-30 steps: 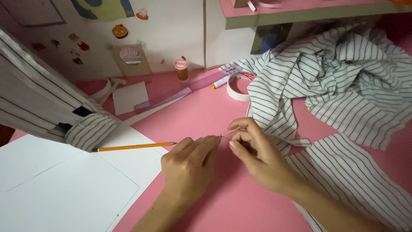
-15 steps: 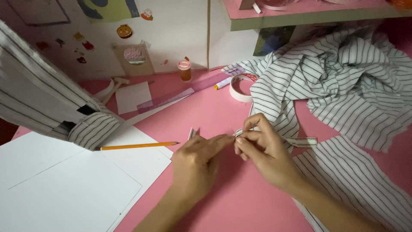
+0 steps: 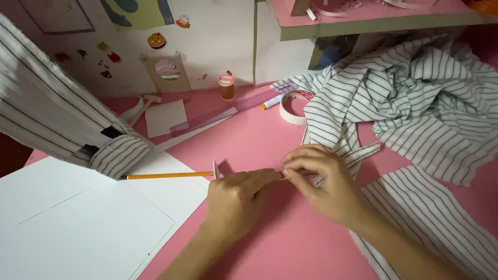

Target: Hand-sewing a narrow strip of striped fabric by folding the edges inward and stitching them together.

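Pink desk (image 3: 290, 243) bare in a wide band below and between the 2 forearms, with more open room toward the near edge. Left hand (image 3: 236, 199) lying just right of the white paper sheets (image 3: 78, 228), its grip pinched closed on a narrow pale strip (image 3: 216, 169) whose end pokes up behind the knuckles. Right hand (image 3: 324, 181) fingertip to fingertip with the left, grip closed on the same small piece at the edge of the striped fabric (image 3: 415, 103); exact hold partly hidden by the fingers. Yellow pencil (image 3: 168, 176) flat across the paper's corner, tip toward the left hand. Roll of tape (image 3: 294, 106) further back, touching the fabric's edge, beside a marker (image 3: 272, 101) and a clear ruler (image 3: 218, 118). Small thread spool (image 3: 226, 85) upright against the back wall. Striped cloth bundle (image 3: 57, 119) crowding the left side. Shelf (image 3: 373, 15) overhead holding pale scraps, contents otherwise unclear.
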